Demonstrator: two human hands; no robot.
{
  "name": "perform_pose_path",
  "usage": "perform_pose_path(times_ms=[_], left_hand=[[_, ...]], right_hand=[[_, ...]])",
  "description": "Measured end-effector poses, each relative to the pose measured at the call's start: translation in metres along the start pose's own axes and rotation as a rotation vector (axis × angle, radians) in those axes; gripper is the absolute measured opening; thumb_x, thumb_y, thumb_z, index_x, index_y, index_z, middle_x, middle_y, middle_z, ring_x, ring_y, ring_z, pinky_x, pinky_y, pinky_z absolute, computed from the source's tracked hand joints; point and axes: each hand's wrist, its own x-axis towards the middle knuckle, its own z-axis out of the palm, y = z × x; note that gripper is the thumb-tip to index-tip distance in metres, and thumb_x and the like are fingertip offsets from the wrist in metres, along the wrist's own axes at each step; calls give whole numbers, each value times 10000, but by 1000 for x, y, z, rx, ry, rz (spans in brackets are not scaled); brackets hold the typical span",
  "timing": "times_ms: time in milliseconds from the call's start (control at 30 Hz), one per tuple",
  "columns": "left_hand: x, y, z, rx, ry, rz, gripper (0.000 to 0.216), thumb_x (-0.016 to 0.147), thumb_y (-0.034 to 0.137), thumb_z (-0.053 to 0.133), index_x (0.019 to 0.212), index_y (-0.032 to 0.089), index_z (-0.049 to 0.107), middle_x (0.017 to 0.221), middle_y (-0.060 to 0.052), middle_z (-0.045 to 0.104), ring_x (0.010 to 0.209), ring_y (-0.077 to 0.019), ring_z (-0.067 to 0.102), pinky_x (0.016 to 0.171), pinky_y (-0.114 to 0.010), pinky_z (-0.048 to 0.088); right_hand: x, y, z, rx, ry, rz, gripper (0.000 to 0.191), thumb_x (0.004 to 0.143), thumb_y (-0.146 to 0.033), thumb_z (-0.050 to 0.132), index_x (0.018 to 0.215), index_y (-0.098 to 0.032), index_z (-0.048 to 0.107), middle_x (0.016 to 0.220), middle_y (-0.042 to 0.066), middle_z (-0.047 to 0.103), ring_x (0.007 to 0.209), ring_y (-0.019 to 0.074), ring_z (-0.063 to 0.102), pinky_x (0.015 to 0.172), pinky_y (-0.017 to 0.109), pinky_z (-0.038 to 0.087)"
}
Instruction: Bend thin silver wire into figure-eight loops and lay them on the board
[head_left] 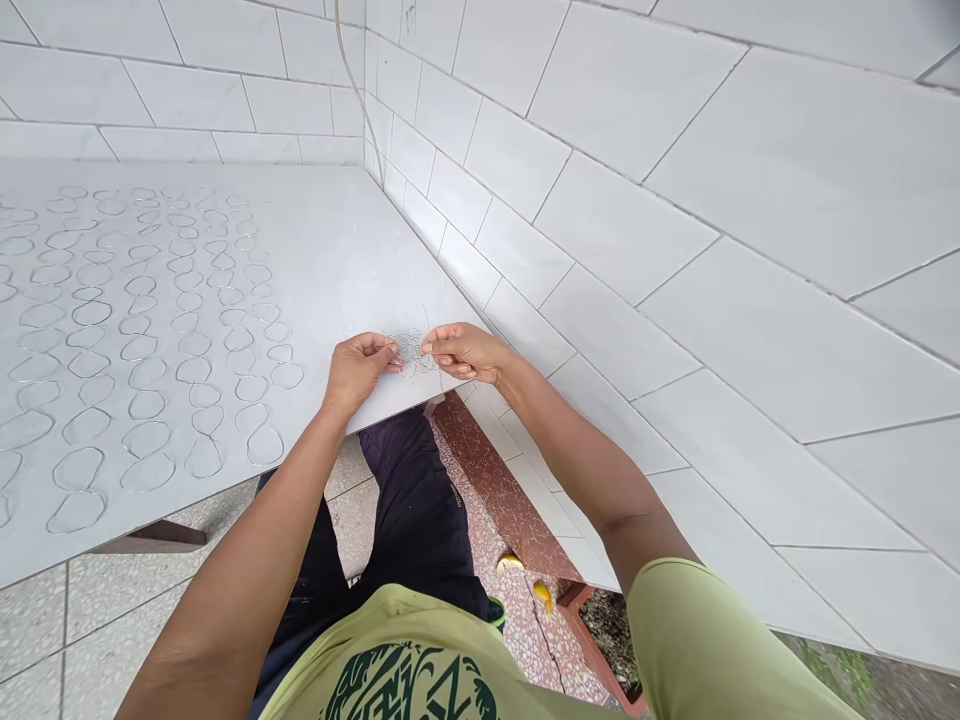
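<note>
A small tangle of thin clear line (411, 352) lies at the near corner of a grey board (337, 250). My left hand (358, 368) pinches the tangle's left side with closed fingers. My right hand (465, 351) pinches its right side, fingertips pressed together. Both hands rest at the board's edge, a few centimetres apart. Rows of several figure-eight loops (150, 330) of the same clear line are laid out over the board's left part.
A white tiled wall (675, 200) runs along the right and behind the board. A thin cord (356, 90) hangs in the corner. Below are a speckled floor (112, 600), a reddish-brown ledge (495, 490) and my dark trousers (412, 510).
</note>
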Motion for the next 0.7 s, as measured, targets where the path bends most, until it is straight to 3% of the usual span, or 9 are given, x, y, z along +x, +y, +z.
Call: perform_pose_path(times_ms=[200, 367, 500, 600, 700], left_hand=[[11, -1, 8, 57, 52, -70, 104, 872, 233, 719, 828, 150, 674, 776, -90, 767, 705, -209, 776, 734, -389, 671], [26, 12, 25, 230, 91, -114, 43, 890, 189, 679, 896, 167, 644, 814, -108, 750, 749, -265, 779, 750, -450, 649], [19, 30, 25, 419, 111, -73, 265, 818, 176, 754, 1074, 183, 687, 1074, -155, 750, 1097, -370, 725, 1016, -574, 542], [-2, 41, 18, 634, 135, 57, 386, 845, 173, 713, 1229, 159, 677, 1352, -221, 654, 1340, -407, 584, 1152, -591, 429], [-28, 48, 11, 677, 118, 188, 339, 979, 296, 592, 1269, 136, 666, 1386, -225, 640, 1227, -354, 663, 1062, -528, 522]], right_hand=[[-12, -7, -14, -93, -179, -43, 271, 807, -323, 854, 924, -150, 681, 519, -85, 515, 323, 25, 271, 289, 143, 176], [-24, -13, -20, 40, 37, -233, 286, 817, -352, 844, 925, -151, 671, 553, -89, 504, 349, 30, 302, 306, 158, 175], [-32, -11, -17, 118, 191, -264, 279, 793, -322, 851, 912, -150, 666, 583, -78, 515, 371, 33, 326, 315, 175, 198], [-36, -6, -9, 151, 202, -271, 285, 797, -334, 850, 920, -152, 669, 587, -80, 506, 377, 33, 332, 327, 179, 207], [-38, -1, 5, 159, 159, -284, 301, 803, -365, 849, 919, -162, 659, 581, -88, 499, 370, 33, 336, 332, 180, 207]])
